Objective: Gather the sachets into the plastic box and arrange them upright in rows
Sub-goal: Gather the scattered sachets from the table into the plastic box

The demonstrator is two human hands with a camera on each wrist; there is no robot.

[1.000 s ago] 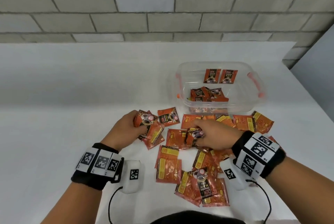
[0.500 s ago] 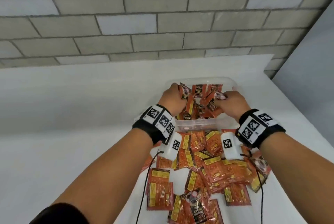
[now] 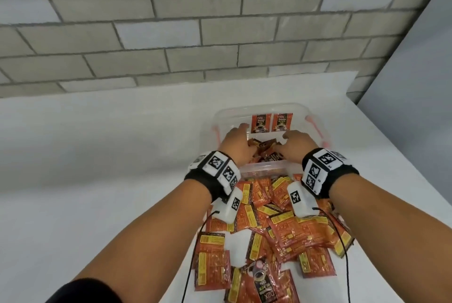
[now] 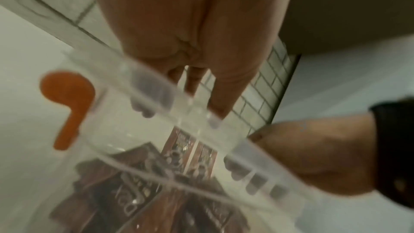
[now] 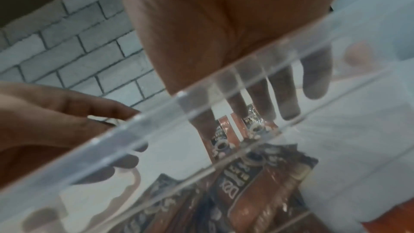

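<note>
Over the plastic box (image 3: 269, 108) I see my left hand (image 3: 236, 146) and right hand (image 3: 297, 146) apart, fingers spread, holding nothing. Loose sachets (image 3: 266, 150) lie flat beneath them; I judge careless raking could topple the two upright sachets (image 3: 271, 123) against the far wall.

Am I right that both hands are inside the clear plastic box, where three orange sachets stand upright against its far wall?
Not quite: the head view shows two upright orange sachets against the far wall of the clear plastic box, not three. Both the left hand and right hand are indeed inside it.
</note>
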